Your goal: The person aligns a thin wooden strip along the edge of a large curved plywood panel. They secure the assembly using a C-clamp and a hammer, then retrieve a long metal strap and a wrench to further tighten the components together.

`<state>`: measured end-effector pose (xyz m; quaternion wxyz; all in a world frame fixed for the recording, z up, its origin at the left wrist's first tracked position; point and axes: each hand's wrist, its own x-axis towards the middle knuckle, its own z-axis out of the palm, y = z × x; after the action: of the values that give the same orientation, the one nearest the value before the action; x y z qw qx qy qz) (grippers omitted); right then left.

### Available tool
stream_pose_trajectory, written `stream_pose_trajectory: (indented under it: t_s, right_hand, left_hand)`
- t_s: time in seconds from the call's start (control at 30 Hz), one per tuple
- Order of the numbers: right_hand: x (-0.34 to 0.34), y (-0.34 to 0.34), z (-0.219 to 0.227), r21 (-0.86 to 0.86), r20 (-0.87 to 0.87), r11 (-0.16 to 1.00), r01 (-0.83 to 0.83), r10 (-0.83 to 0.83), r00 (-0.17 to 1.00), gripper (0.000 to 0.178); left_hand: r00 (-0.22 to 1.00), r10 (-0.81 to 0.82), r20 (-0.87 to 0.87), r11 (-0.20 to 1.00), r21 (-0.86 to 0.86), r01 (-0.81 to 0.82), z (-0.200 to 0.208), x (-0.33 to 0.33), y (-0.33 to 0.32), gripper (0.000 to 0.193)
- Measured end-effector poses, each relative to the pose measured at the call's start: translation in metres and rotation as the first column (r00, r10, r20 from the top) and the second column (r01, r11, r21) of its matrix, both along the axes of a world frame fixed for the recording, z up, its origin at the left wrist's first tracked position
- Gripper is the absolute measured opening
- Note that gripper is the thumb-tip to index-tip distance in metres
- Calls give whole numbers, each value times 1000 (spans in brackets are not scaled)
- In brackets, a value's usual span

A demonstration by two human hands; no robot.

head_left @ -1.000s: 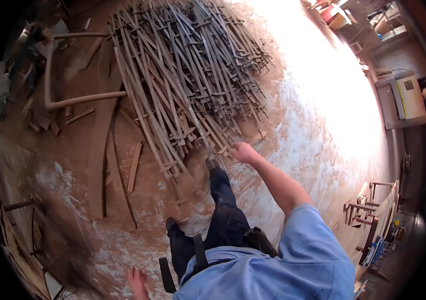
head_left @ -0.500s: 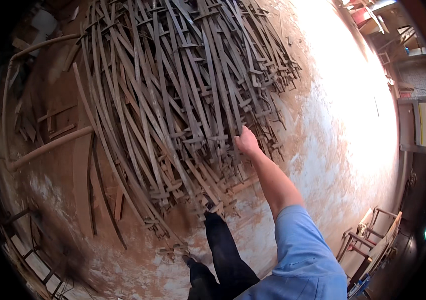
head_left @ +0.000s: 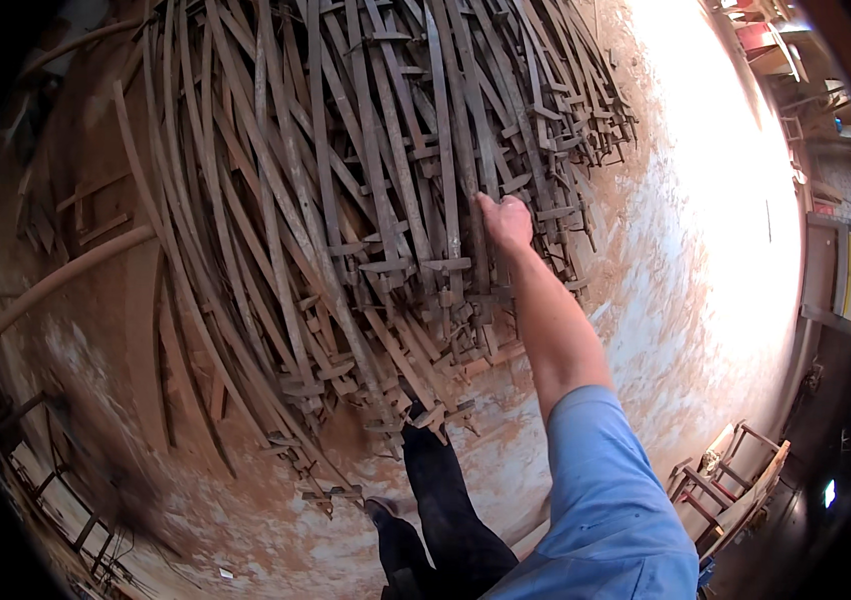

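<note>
Reaching up from the blue sleeve (head_left: pixel 606 500) at five o'clock, the right hand (head_left: pixel 506 222) has curled its fingers onto a long curved wooden slat (head_left: pixel 466 150) in the tangled pile (head_left: pixel 326 200) at twelve o'clock, seemingly stiff, light, best gripped mid-length.

Hands in view: one, the right hand (head_left: pixel 506 222), on the pile.
Bent wooden strips: one large pile (head_left: pixel 366 200); pieces too many and too tangled to count.
Loose curved rails left of pile: at least one (head_left: pixel 66 275).
Legs in dark trousers: two (head_left: pixel 446 500).
Wooden frames at lower right: a few (head_left: pixel 736 470); exact number unclear.
</note>
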<state>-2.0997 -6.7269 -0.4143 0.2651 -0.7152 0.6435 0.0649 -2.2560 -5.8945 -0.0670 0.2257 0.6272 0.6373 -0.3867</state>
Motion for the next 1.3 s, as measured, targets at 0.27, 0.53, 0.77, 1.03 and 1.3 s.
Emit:
stream_pose_trajectory:
  t_s: [0.27,0.53,0.77,1.03,1.3]
  right_hand:
    - [1,5,-15,2,78,987,-161,160,984,57]
    - [28,13,16,108,-28,994,-26,29,999,44]
    - [-15,-5,80,514,425,855,-64,-189,885,26]
    - [-39,-24,258,331,291,939,-93,-8,957,37]
    - [-193,93,430,190,66,896,-402,397,916,39]
  left_hand:
    - [999,12,-42,1000,-2,-12,-3,-3,-1,41]
    - [999,26,-38,999,-23,-27,-5,-10,2,42]
    - [996,75,-52,994,-80,-79,7,-45,11,43]
    - [986,158,-50,955,-247,-165,40,-145,64,45]
    - [838,-334,431,820,-305,484,-3,-161,17,19]
